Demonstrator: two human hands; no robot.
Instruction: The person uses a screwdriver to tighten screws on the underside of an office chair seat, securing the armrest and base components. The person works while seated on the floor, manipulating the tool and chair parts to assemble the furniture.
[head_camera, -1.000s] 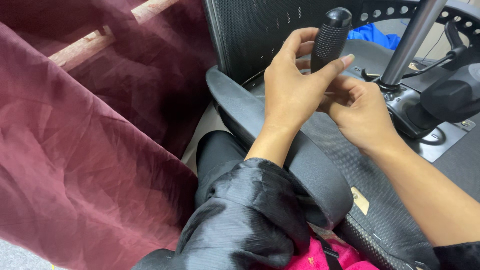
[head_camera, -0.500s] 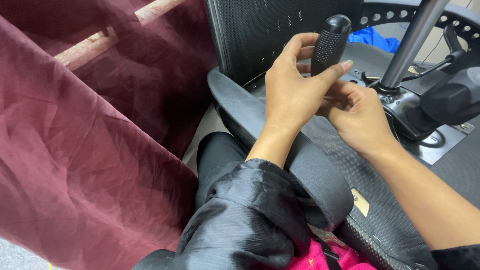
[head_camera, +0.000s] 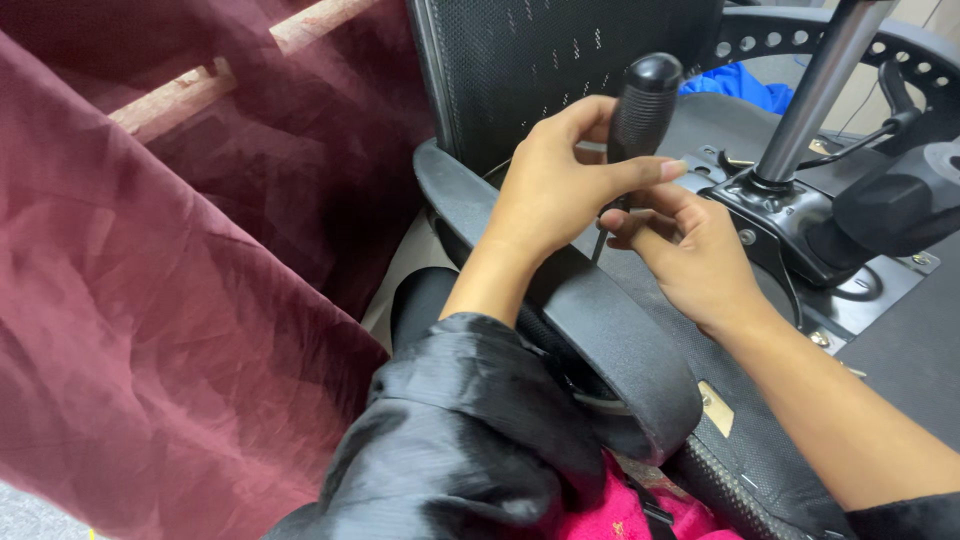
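In the upper middle of the frame, my left hand (head_camera: 555, 190) grips the black screwdriver (head_camera: 640, 105) standing nearly straight up, tip down on the chair seat (head_camera: 900, 350), while my right hand (head_camera: 700, 255) pinches its thin shaft.

Soft, even indoor light fills the frame, brightest at the upper right, where the shiny chrome metal column (head_camera: 822, 90) carries a pale sheen. The dark maroon cloth (head_camera: 150, 330) on the left falls into deep folds of shadow. Focus is sharp at centre; edges soften slightly.
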